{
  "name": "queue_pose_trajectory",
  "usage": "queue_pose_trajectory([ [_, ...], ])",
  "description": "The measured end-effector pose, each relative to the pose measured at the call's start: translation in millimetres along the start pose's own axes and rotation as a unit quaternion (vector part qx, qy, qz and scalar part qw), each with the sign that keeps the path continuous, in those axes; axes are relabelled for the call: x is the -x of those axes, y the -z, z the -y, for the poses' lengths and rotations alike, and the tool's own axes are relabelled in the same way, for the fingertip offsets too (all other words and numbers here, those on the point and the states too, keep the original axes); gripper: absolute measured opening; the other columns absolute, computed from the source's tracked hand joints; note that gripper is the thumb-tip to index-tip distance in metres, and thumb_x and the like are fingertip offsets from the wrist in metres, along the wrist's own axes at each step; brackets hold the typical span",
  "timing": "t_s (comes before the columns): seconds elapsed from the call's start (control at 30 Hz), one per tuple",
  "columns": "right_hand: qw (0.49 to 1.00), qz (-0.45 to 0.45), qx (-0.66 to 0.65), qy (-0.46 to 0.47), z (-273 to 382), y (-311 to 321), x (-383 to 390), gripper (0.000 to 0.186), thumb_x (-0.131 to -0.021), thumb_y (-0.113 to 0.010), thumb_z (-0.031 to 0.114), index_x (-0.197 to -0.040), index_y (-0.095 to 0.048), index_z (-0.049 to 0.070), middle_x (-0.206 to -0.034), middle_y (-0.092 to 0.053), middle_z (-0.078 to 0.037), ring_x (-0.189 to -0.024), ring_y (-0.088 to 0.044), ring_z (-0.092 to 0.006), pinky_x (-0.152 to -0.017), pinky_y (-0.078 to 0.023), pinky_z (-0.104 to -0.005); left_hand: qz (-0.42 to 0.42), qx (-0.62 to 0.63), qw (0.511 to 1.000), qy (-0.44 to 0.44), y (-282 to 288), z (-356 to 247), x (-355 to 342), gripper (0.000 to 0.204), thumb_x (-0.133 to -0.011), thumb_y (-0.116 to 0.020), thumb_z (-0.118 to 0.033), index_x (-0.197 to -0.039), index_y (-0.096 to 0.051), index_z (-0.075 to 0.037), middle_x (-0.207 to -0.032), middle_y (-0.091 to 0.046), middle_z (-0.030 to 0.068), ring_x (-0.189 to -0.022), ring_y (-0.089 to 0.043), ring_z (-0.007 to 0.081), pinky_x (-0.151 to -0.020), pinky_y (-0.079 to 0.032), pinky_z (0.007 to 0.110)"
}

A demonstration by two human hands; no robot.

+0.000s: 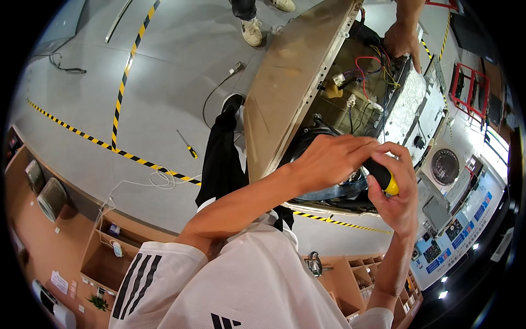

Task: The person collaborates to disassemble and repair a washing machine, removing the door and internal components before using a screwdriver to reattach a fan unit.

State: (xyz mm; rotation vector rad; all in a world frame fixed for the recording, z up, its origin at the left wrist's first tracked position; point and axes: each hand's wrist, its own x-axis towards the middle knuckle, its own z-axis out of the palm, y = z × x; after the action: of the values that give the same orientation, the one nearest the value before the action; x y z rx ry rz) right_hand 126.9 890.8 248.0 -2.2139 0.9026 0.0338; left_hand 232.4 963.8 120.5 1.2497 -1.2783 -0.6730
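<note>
My right hand [402, 192] is closed around the black and yellow handle of a screwdriver [390, 183], whose shaft is hidden. Beside it, my left hand [337, 159] reaches over the near end of an opened appliance. Its fingers are bent and pressed together near the handle, and what they grip is out of sight. The appliance [279, 82] has a large beige side panel, with coloured wires [372, 68] and white connectors showing inside. At its far right edge, another person's hand [402, 41] rests by a silvery foil-like sheet [405, 104].
Another screwdriver [188, 145] with a yellow and black handle lies on the grey floor to the left. A plug with a cable [236, 68] lies near my foot. Black-yellow tape [118, 104] marks the floor. Wooden shelving [98, 263] stands at left, a red frame [470, 90] at right.
</note>
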Motion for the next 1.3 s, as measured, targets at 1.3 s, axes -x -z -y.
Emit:
queue_pose_trajectory([
  [1.3, 0.967, 0.018, 0.246, 0.06, 13, 19, 5, 0.031, -0.079, -0.068, 0.014, -0.107, -0.059, 0.005, -0.062, -0.057, -0.012, -0.05, -0.054, -0.0312, -0.05, -0.044, -0.0355, 0.081, -0.015, 0.996, 0.018, -4, -1, -1, 0.039, -0.071, -0.069, -0.01, -0.107, -0.055, -0.01, -0.097, -0.065, 0.0054, -0.064, -0.063, 0.0281, -0.052, -0.05, 0.035],
])
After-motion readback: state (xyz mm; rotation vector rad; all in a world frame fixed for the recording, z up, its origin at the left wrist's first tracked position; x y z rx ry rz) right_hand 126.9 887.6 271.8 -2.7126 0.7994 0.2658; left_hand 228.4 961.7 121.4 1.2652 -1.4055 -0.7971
